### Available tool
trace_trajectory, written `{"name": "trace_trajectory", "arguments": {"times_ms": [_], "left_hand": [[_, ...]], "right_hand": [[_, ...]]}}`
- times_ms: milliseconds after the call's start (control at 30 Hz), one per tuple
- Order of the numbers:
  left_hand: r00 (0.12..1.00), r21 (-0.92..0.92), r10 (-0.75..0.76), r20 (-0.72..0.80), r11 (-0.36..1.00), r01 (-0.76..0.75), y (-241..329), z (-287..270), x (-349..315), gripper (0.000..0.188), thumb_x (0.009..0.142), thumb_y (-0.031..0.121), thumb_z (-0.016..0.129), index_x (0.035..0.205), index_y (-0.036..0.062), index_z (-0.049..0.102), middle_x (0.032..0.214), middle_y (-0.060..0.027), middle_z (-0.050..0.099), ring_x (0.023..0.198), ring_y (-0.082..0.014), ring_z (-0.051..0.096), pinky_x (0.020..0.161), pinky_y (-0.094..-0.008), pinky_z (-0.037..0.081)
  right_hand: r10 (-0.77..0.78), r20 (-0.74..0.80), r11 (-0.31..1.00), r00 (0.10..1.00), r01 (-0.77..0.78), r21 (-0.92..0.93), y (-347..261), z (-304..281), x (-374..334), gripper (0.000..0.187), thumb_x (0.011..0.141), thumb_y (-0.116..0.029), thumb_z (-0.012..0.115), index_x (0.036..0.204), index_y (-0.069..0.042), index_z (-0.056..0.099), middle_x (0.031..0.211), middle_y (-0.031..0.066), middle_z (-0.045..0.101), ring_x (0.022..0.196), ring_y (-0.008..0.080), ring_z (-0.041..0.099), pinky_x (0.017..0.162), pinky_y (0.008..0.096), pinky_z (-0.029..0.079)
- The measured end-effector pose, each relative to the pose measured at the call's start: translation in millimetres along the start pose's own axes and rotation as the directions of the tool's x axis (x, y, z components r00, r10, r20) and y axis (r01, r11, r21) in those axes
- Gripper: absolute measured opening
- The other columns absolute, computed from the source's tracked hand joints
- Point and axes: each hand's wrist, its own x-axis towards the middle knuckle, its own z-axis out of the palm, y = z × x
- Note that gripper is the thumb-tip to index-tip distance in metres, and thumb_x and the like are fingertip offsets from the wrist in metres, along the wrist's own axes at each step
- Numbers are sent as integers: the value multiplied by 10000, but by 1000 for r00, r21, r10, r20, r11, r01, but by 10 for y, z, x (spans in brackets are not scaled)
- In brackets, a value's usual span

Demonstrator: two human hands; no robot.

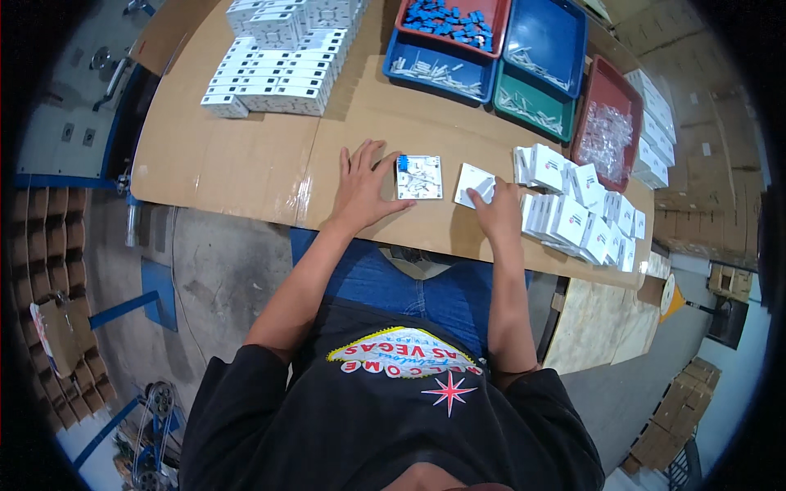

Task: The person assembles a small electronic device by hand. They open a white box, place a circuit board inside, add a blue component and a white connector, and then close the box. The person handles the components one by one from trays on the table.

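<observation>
My left hand (360, 192) has its fingers spread beside a small white open box (426, 183). The thumb and fingertips are at the box's left side; I cannot tell whether they touch it. Inside the box lie white pieces and, in its upper left corner, a small blue part (403, 164). To the right, my right hand (499, 211) has thumb and fingers closed on a square white booklet (467, 182), which is on or just above the cardboard tabletop. The hand covers the booklet's right side.
Piles of white booklets (566, 219) lie right of my right hand. At the back stand a red tray (401, 18) of blue parts, blue (395, 72) and green (565, 135) trays of white sticks, and a red tray (585, 155) of clear plastic pieces. White boxes (286, 94) are stacked back left.
</observation>
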Motion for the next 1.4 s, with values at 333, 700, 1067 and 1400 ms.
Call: {"name": "trace_trajectory", "arguments": {"times_ms": [333,700,1067,1400], "left_hand": [[990,-729,-135,-35,682,67,-57,39,-55,965,778,199,878,1561,158,316,1493,-170,446,1409,-330,457,1181,-577,346],[906,-910,-230,355,-309,278,383,-157,-200,531,1005,90,538,1497,84,340,1418,-169,556,1242,-303,630,1039,-447,553],[837,-909,-355,416,-154,386,491,-173,-185,396,1068,362,521,1343,79,554,1174,-85,710,949,-195,751,796,-391,644],[890,-808,-96,446,-471,354,703,-277,-134,641,1076,539,309,1546,108,373,1473,-173,542,1287,-337,606,1003,-554,555]], "right_hand": [[28,-93,993,995,-17,120,148,100,45,955,729,-218,912,1502,3,395,1029,186,694,981,318,691,871,406,544],[-75,211,-119,975,-219,968,166,-13,-9,451,993,-137,587,1412,25,546,1310,142,656,1161,244,667,976,358,543],[-551,166,-464,818,-465,754,51,-250,-94,698,1031,-407,430,1620,-83,243,1520,320,431,1283,439,571,1021,564,511],[-582,135,-481,802,-474,738,-81,-352,-195,784,1051,-580,408,1619,-72,222,1521,324,423,1268,474,571,1005,558,521]]}}
